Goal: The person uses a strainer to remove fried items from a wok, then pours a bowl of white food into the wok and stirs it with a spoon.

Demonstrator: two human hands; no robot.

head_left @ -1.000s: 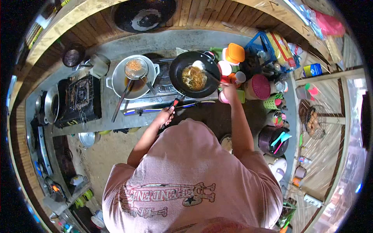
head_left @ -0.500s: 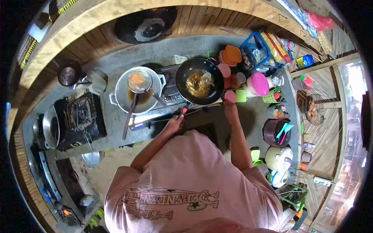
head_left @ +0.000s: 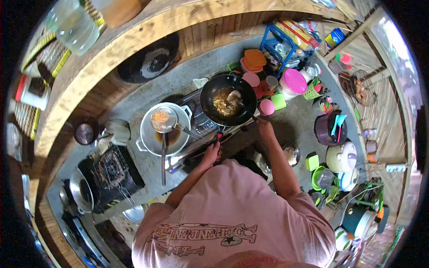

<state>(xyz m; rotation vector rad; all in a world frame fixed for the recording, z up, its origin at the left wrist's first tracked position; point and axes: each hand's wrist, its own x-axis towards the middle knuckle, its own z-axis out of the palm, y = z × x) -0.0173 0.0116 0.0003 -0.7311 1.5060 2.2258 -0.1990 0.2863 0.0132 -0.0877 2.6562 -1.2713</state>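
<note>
We see a grey concrete counter point(head_left: 295, 120) carrying a gas stove point(head_left: 201, 125). On the stove sits the black frying pan point(head_left: 229, 106) with noodles point(head_left: 223, 105) in it, beside a metal pot point(head_left: 156, 138) topped by a strainer point(head_left: 161, 118). The left hand point(head_left: 212, 154) has its fingers wrapped around the pan handle point(head_left: 218, 136). The right hand point(head_left: 264, 126) is just right of the pan, near a pink cup point(head_left: 267, 107); we cannot tell how its fingers stand.
</note>
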